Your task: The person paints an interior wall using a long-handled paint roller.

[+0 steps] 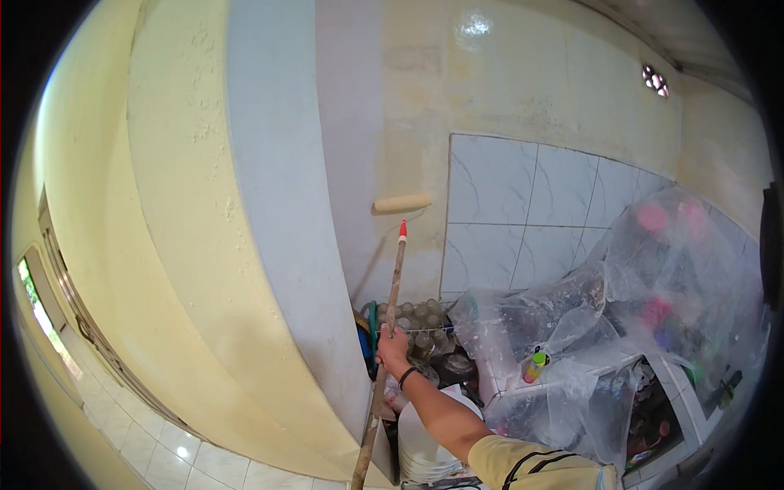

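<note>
one right hand (pixel 393 347), lower centre of frame | fingers wrapped around wooden pole (pixel 396 278) | roller (pixel 402 203) at pole's upper end, just above frame centre, before yellowish wall (pixel 531 90) | left hand out of frame, finger state can't be told

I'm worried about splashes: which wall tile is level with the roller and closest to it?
The upper-row tile at the far left, just right of the roller; the others lie farther right or lower.

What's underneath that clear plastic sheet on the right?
Blurry pink shapes show through the clear plastic sheet, which also drapes over part of a pale tiled counter. Folds and glare hide the rest, so I can't tell what the shapes are.
</note>
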Motion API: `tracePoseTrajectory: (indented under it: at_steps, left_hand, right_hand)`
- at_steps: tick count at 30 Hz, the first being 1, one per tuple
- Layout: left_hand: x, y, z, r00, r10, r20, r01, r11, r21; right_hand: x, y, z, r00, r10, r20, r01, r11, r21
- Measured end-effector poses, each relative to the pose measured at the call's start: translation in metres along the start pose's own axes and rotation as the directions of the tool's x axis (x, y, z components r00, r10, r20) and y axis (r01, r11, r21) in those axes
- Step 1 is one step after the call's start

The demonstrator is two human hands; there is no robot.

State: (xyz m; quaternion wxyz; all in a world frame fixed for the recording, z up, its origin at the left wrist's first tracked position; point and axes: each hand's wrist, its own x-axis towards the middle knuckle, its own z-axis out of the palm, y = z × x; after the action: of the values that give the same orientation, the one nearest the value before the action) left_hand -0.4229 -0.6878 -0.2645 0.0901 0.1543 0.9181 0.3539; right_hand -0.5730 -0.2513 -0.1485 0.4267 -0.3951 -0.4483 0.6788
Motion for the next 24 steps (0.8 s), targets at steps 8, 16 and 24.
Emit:
tracePoseTrajectory:
  at_steps: [8, 16, 24]
  left_hand:
    - [0.006, 0.059, -0.011, 0.946, 0.218, -0.239, -0.19, 0.973, 0.134]
    - [0.027, 0.123, -0.048, 0.961, 0.252, -0.115, -0.261, 0.963, -0.063]
    - [0.039, 0.15, -0.074, 0.949, 0.311, -0.053, -0.316, 0.931, -0.183]
  right_hand:
    - [0.01, -0.056, 0.017, 0.995, -0.046, 0.084, 0.042, 0.998, 0.049]
    - [0.026, -0.13, 0.041, 0.973, -0.192, 0.127, 0.181, 0.979, 0.096]
    - [0.034, -0.202, 0.068, 0.961, -0.254, 0.106, 0.247, 0.966, 0.078]
